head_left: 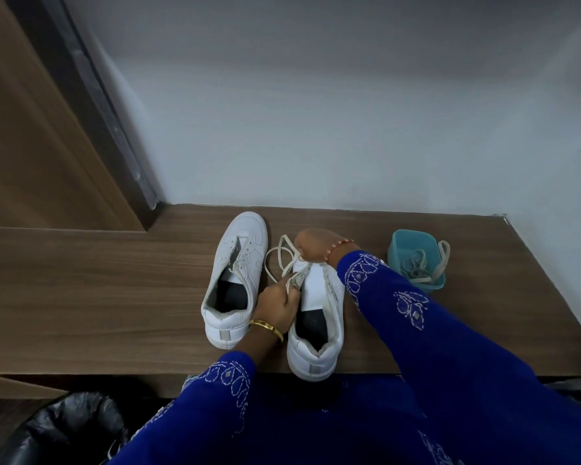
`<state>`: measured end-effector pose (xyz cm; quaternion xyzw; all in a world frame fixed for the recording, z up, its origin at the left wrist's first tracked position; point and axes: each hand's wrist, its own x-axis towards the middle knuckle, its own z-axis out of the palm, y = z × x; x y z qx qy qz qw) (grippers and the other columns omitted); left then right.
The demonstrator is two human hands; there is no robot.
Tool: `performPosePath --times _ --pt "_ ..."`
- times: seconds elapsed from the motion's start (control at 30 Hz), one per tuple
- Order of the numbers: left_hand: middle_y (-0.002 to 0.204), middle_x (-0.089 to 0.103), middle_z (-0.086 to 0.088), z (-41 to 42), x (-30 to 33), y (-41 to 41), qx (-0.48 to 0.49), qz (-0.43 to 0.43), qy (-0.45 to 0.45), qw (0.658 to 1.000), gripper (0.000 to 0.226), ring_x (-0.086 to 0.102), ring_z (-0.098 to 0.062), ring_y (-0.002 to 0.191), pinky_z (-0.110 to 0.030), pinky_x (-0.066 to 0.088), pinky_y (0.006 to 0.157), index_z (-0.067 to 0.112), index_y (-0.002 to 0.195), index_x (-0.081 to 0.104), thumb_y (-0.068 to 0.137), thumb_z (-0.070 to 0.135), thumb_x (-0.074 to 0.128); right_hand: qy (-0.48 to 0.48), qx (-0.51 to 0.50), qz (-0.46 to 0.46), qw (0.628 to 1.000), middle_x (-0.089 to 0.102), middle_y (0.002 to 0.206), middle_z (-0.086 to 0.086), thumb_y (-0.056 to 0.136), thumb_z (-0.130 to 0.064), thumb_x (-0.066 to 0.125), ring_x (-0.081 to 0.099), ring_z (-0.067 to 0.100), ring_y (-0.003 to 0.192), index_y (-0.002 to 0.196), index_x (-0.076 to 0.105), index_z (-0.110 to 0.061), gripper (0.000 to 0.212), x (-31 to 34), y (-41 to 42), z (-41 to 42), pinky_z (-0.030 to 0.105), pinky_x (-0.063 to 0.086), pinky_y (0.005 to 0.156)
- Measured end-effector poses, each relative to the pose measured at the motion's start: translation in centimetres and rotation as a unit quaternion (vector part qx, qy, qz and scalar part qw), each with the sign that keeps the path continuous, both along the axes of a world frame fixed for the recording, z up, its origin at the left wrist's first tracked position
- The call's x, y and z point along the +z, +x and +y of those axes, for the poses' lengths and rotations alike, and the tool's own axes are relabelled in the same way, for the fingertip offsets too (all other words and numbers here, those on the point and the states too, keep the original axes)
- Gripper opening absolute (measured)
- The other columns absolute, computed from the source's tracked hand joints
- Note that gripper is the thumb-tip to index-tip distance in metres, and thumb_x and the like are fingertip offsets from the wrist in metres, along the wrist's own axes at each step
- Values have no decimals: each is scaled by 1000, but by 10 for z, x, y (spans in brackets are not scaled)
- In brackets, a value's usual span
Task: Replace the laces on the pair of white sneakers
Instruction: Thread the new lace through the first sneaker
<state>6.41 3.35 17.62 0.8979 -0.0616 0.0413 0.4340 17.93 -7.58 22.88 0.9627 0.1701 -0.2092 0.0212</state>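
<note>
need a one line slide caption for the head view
Both hands, left hand and right hand, work a lace at the right sneaker, left sneaker unlaced, teal tub alongside.

Two white sneakers stand side by side on a wooden shelf [81,297], toes toward the wall. The left hand [277,308] pinches the eyelet edge of the right sneaker [319,333], while the right hand [316,245], just beyond that grip, holds a loose white lace [275,260] looping between the shoes. The left sneaker [235,280] lies beside the left hand's grip; a teal container [396,253] holding laces sits further right of the right hand.
</note>
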Motion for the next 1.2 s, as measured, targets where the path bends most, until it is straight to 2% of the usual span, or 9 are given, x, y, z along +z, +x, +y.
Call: performPosePath --times 0.1,0.2,0.3,0.43,0.53,0.7,0.87,0.97,1.2 --pt "87 65 -26 0 0 0 0 -14 -1 1000 56 59 -39 82 -28 28 62 4 120 57 82 31 27 -1 -21 -5 1000 41 63 4 88 -11 51 43 20 62 64 41 -12 26 3 -1 -3 30 47 64" --pt "89 65 -25 0 1 0 -3 -20 -7 1000 57 59 -38 82 -26 26 62 5 124 54 82 31 26 9 -18 -6 1000 35 52 3 89 -1 44 40 20 50 54 39 -8 36 5 -4 -5 24 36 49" --pt "86 64 -25 1 0 0 -4 -17 -10 1000 57 59 -38 81 -27 27 61 2 121 55 82 32 26 4 -25 4 1000 38 55 2 87 -12 46 46 22 59 60 50 -8 27 -8 7 -11 27 38 53" --pt "87 65 -24 2 -2 1 -9 -17 -9 1000 59 59 -37 82 -32 37 66 8 130 50 82 32 25 83 -29 2 996 43 66 4 89 -10 55 41 19 71 60 42 -8 32 9 3 -19 23 27 53" --pt "88 65 -24 3 -1 1 -17 -19 2 1000 59 59 -38 82 -30 34 64 8 130 49 83 32 24 134 -64 -4 989 60 91 18 88 -13 58 52 27 81 88 60 9 21 9 -2 -21 29 36 68" --pt "93 66 -24 2 2 0 -24 -17 9 1000 59 59 -38 86 -28 31 64 8 130 49 83 32 24 123 -49 -12 991 63 109 17 89 -15 57 58 31 102 105 61 4 25 6 -9 -16 39 45 87" --pt "90 65 -23 2 3 -1 -25 -17 17 999 60 59 -38 83 -27 27 62 9 131 48 82 32 23 78 -31 -21 996 64 100 10 89 -14 55 58 27 95 81 61 -5 13 5 -15 -15 37 46 82" --pt "93 66 -23 2 2 0 -22 -8 14 1000 61 59 -37 87 -29 33 66 11 134 45 82 33 23 45 -26 -34 998 54 79 4 89 -12 50 51 23 80 56 38 -18 36 9 -17 -9 34 42 75" --pt "89 65 -25 2 3 -2 -13 -2 4 1000 60 58 -38 85 -27 26 63 6 127 51 82 33 23 108 -56 -82 989 63 82 7 85 -9 53 58 25 81 65 48 -15 22 12 -25 -9 35 47 81"
